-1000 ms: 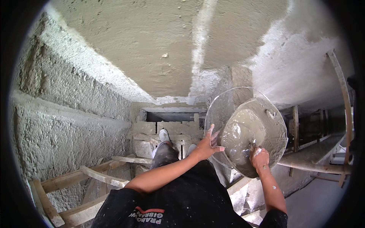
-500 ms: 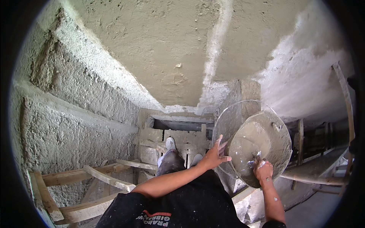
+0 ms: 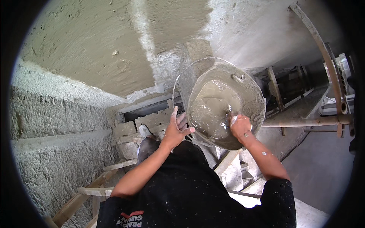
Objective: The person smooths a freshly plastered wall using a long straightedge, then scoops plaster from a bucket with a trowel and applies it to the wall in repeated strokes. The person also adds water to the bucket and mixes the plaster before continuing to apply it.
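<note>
A grey bucket (image 3: 259, 99) with a thin wire handle (image 3: 175, 81) holds wet grey mortar (image 3: 209, 110). Inside its near right part, my right hand (image 3: 240, 126) is closed in a fist low over the mortar. Whatever it grips is sunk in the mix or hidden by the fingers. At the bucket's left side is my left hand (image 3: 176, 131), fingers spread and pointing up, thumb at or very close to the rim. It holds nothing. Mortar smears mark both hands and my right forearm.
Fresh mortar covers part of the wall (image 3: 91, 41) ahead, beside bare pale plaster (image 3: 243, 30). A rough wall (image 3: 64, 148) stands at left. Wooden scaffold bars (image 3: 70, 209) lie below it; a pole (image 3: 308, 121) runs right of the bucket. My shoe (image 3: 144, 131) rests on boards.
The view has swung right, so the bucket sits nearer the middle. My right hand stays inside it, sunk in the mix; my left hand stays spread at its side.
</note>
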Demonstrator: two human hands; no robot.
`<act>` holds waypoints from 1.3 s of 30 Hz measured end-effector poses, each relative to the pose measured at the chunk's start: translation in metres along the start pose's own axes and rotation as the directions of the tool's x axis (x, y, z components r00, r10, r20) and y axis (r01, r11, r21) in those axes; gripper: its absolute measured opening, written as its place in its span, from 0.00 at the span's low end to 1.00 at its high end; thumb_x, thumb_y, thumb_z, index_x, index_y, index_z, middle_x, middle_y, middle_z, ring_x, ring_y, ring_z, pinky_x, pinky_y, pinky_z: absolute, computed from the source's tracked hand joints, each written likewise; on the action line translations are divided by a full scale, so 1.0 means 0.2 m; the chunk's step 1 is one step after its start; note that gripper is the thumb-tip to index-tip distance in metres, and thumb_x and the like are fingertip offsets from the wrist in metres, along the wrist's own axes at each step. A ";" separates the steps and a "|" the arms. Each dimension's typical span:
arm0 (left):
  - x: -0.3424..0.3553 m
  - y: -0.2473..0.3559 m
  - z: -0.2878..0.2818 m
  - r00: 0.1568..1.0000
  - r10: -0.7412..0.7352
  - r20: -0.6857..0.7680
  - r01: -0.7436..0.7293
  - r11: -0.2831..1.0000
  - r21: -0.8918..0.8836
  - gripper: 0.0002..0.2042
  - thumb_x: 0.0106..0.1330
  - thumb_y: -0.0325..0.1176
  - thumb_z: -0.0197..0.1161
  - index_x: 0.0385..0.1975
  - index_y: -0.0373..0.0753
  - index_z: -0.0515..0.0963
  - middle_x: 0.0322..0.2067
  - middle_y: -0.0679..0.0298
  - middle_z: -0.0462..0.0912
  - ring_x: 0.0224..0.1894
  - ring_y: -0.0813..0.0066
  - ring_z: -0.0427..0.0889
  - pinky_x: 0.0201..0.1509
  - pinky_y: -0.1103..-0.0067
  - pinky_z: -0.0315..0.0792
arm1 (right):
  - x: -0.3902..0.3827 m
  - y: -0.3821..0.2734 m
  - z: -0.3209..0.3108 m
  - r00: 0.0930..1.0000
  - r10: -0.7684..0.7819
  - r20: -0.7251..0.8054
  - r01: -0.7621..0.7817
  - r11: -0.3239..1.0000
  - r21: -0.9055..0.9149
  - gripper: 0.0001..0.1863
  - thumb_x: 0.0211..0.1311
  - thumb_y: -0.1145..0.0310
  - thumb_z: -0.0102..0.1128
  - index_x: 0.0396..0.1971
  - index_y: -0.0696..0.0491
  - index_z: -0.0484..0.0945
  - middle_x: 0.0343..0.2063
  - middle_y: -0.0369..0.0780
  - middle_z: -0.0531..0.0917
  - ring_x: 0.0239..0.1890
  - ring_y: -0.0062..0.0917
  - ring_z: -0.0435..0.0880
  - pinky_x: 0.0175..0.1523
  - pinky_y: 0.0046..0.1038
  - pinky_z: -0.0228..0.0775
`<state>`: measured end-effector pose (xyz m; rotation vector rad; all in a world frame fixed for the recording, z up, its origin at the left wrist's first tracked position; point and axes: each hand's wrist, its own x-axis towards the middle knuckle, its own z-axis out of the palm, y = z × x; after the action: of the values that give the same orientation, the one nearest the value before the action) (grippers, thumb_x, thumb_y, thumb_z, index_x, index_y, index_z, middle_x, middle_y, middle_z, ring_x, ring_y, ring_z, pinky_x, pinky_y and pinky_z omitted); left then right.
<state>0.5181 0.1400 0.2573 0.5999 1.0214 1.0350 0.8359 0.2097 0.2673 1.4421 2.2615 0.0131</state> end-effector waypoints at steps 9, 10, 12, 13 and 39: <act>0.01 0.01 0.00 1.000 0.005 0.004 -0.005 1.000 0.010 0.60 0.57 0.21 0.75 0.76 0.43 0.28 0.74 0.39 0.49 0.74 0.48 0.58 0.74 0.61 0.62 | -0.12 -0.07 -0.22 0.923 -0.129 0.363 -0.016 0.929 0.370 0.23 0.68 0.47 0.54 0.45 0.53 0.84 0.45 0.52 0.85 0.53 0.46 0.83 0.61 0.41 0.73; 0.01 0.01 0.00 1.000 0.000 -0.002 0.000 1.000 0.018 0.60 0.57 0.21 0.75 0.76 0.43 0.28 0.74 0.39 0.50 0.74 0.48 0.59 0.73 0.61 0.63 | -0.13 -0.04 -0.25 0.937 -0.128 0.325 -0.029 0.899 0.436 0.25 0.68 0.46 0.55 0.46 0.53 0.84 0.46 0.51 0.85 0.53 0.46 0.82 0.60 0.41 0.73; 0.01 0.02 -0.02 1.000 -0.004 0.010 0.004 0.998 0.055 0.59 0.58 0.22 0.75 0.77 0.43 0.30 0.73 0.41 0.53 0.72 0.51 0.63 0.72 0.62 0.65 | -0.13 0.03 -0.30 0.949 -0.083 0.304 -0.106 0.824 0.557 0.27 0.67 0.44 0.56 0.47 0.53 0.84 0.48 0.50 0.85 0.54 0.46 0.82 0.60 0.41 0.74; 0.00 0.03 -0.04 1.000 -0.008 0.003 0.008 0.997 0.080 0.58 0.58 0.23 0.75 0.77 0.43 0.31 0.73 0.41 0.55 0.71 0.52 0.65 0.71 0.63 0.66 | -0.14 0.05 -0.31 0.938 -0.054 0.342 -0.173 0.782 0.598 0.28 0.66 0.42 0.57 0.51 0.51 0.83 0.50 0.48 0.84 0.55 0.47 0.81 0.60 0.41 0.73; -0.58 -0.47 -1.37 0.610 -0.045 -0.791 0.185 0.979 0.087 0.32 0.63 0.25 0.68 0.67 0.31 0.65 0.51 0.56 0.84 0.44 0.72 0.84 0.42 0.77 0.79 | 0.49 -0.26 -1.63 0.848 -0.325 -0.419 0.469 0.829 0.306 0.24 0.55 0.53 0.74 0.44 0.55 0.84 0.39 0.47 0.87 0.41 0.47 0.85 0.48 0.41 0.78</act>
<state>0.2931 -0.0177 0.1092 0.1610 1.9242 1.1233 0.6334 0.3464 0.5108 1.1710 2.9709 -0.3774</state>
